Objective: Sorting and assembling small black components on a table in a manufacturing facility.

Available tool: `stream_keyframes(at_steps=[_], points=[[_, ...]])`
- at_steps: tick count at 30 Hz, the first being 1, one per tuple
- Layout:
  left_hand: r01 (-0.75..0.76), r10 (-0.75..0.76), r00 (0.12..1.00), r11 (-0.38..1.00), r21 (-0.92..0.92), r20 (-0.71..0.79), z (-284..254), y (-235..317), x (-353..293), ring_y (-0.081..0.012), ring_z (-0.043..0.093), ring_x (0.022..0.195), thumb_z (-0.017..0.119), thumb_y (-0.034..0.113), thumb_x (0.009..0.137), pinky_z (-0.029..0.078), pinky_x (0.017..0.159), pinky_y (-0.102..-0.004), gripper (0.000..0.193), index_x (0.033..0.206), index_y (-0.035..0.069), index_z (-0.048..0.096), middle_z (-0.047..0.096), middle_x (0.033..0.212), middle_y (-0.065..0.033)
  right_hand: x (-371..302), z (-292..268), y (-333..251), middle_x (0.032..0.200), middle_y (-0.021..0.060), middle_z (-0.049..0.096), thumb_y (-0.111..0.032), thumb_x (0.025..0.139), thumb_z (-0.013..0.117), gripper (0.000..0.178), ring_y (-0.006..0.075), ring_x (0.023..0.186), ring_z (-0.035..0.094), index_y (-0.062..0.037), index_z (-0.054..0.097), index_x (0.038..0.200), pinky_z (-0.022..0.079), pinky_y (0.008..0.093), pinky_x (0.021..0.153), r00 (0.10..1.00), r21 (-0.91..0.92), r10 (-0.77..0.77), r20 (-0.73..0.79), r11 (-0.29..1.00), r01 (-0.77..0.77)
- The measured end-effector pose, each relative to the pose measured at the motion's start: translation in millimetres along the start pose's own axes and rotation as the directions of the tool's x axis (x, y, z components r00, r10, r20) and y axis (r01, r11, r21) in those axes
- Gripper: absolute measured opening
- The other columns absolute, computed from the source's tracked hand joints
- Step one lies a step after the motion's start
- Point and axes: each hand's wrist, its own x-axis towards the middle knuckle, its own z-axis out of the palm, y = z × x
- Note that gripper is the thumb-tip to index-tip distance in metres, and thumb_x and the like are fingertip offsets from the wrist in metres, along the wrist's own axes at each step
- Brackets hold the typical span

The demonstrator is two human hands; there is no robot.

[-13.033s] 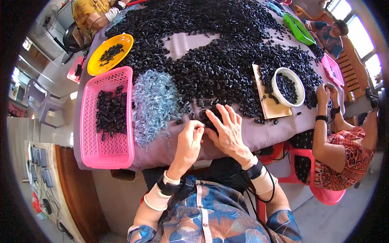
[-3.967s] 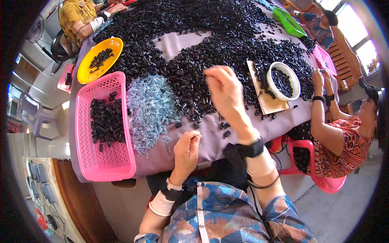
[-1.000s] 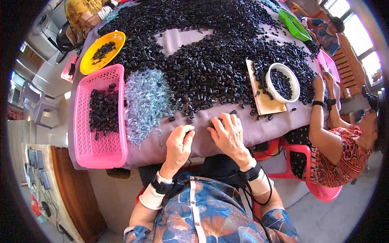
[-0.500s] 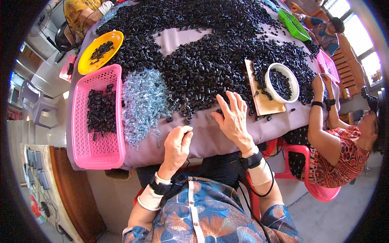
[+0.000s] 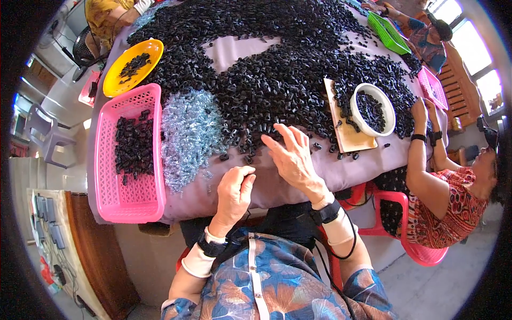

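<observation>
My left hand [image 5: 233,193] is held over the near part of the cloth with its fingers curled and thumb pressed in; whatever it holds, if anything, is hidden. To its right, my right hand [image 5: 292,162] reaches to the near edge of a wide heap of small black plastic parts [image 5: 256,101]. Its fingers are spread, the tips at a few loose parts, and nothing shows gripped in them. Beyond my left hand lies a pile of small clear-bluish metal springs [image 5: 192,133]. A pink basket [image 5: 101,181] left of the springs contains several black pieces.
A yellow plate [image 5: 114,85] with black bits sits at the left edge. On the right, a white bowl [image 5: 388,101] of black bits stands by a tan board [image 5: 357,142]. Farther off are a green basket [image 5: 386,32] and a pink basket [image 5: 433,88]. A co-worker [image 5: 448,197] sits at right; others sit farther away.
My right hand has moved left along the near edge of the black heap, its fingers bending slightly. My left hand stays nearly in place, still closed.
</observation>
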Motion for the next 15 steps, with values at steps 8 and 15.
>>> stream_keyframes(at_steps=[8, 15], points=[[-0.011, 0.011, 1.000, 1.000, 0.001, 0.004, -2.6, 0.8, 0.5, -0.0306, 0.057, 0.073, 0.062, 0.006, 0.084, 0.045, 0.067, -0.0371, 0.010, 0.093, 0.004, 0.059, 0.059, 0.081, -0.0113, -14.6, -12.2, 12.9, 0.094, 0.0060, 0.054, -0.010, 0.073, 0.065, 0.017, 0.0280, 0.093, 0.050, -0.0104, 0.062, 0.090, 0.037, 0.0411, 0.081, 0.999, 0.011, 0.045, 0.013, 0.999, -0.045], [-0.056, 0.057, 0.998, 0.998, 0.031, -0.011, -1.9, 0.7, 1.3, -0.0307, 0.057, 0.074, 0.062, 0.005, 0.083, 0.045, 0.067, -0.0372, 0.011, 0.094, 0.004, 0.058, 0.059, 0.081, -0.0115, 14.2, -4.4, -1.1, 0.106, 0.0107, 0.053, -0.014, 0.073, 0.069, 0.029, 0.0313, 0.105, 0.049, -0.0087, 0.062, 0.101, 0.036, 0.0448, 0.090, 1.000, 0.050, -0.028, -0.012, 0.998, 0.028]])
